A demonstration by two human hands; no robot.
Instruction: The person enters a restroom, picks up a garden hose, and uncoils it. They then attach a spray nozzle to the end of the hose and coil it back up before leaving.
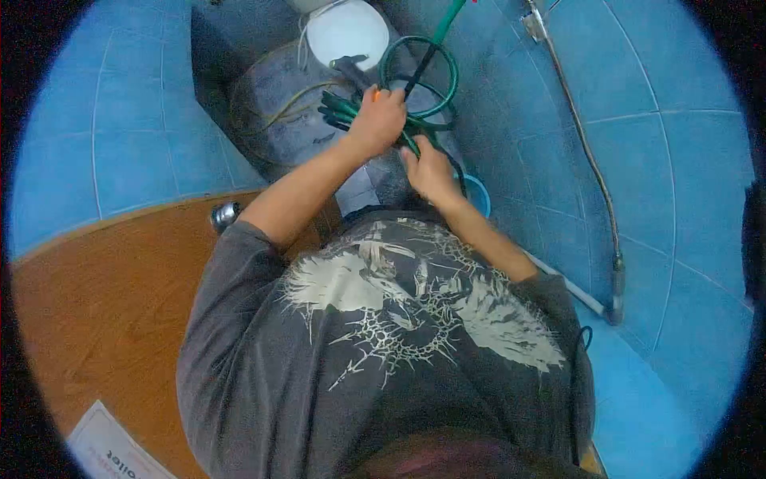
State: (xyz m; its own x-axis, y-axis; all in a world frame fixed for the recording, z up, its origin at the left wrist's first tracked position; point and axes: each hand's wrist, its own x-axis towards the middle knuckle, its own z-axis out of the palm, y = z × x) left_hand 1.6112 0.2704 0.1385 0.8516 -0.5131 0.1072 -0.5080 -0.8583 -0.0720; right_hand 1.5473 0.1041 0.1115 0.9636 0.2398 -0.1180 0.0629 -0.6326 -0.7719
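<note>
Starting at the left, we do well to let our left hand (pixel 379 121) act as the anchor, firm enough around the bundled turns of green hose (pixel 339 110) to stop them sliding, yet loose enough not to crease them. The folds fanning out past that fist look uneven, so matching their lengths should make a tidier bundle. The orange piece (pixel 377 96) at the fingers, close to a dark, nozzle-like part (pixel 357 73) (too blurred for us to name surely), is best left outside the turns, where it cannot snag. Farther right, our right hand (pixel 431 172) does better guiding the strand along its natural curl than forcing it, since a twist could throw out more wide loops.

As for where the hose lies, its folded ends jut out to the left of our left fist, which is closed around the bundle. A strand runs between our hands, and our right fingers appear curled about it, narrow. One big loop stands open beyond both hands, and a blue-rimmed container (pixel 485 195) shows just right of our right wrist.
</note>
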